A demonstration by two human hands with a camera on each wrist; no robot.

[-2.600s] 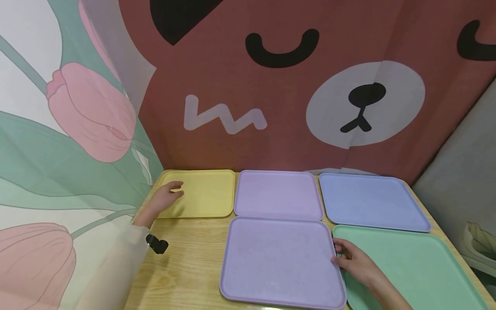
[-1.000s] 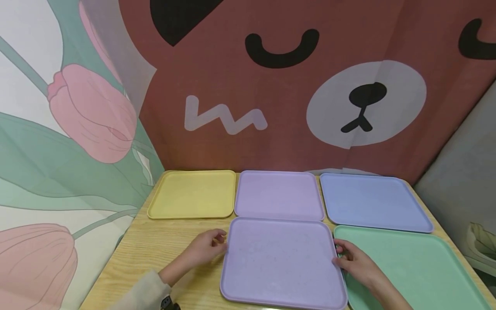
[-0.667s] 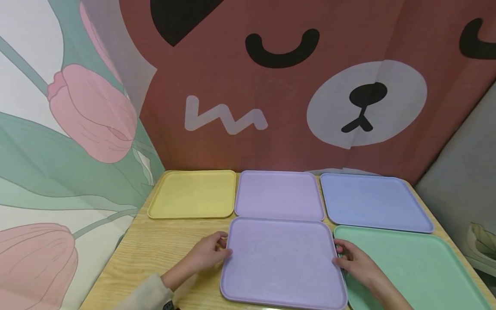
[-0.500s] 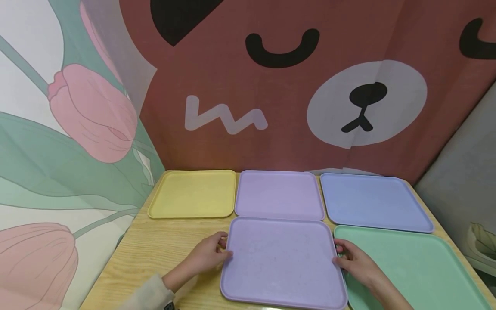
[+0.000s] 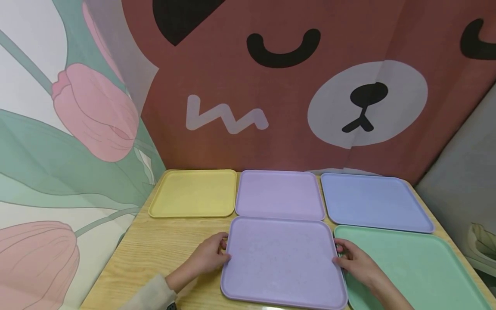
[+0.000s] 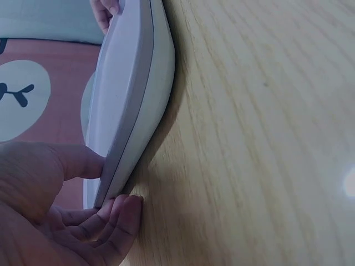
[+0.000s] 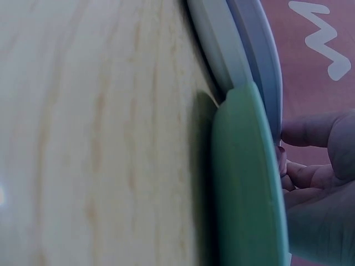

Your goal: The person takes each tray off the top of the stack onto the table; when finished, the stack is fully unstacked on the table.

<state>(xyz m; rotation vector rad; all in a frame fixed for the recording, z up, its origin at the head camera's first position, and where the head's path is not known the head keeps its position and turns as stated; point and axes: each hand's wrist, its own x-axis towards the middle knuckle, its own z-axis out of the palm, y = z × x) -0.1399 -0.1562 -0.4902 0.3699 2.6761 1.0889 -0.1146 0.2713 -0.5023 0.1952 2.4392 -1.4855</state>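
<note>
A purple tray lies at the front middle of the wooden table. At its left edge my left hand holds the rim, thumb on top; in the left wrist view its fingers curl at the underside. A pale tray shows directly beneath the purple one. My right hand grips the opposite edge, its thumb against the purple rim and the other fingers partly hidden. The green tray sits to the right, under my right hand.
Along the back stand a yellow tray, a second purple tray and a blue tray. Behind them hangs a cloth with a bear. Bare wood shows at the left front of the table.
My left hand has come from over the yellow tray down to the front purple tray and taken hold of its left edge. My right hand stays at the right edge.
</note>
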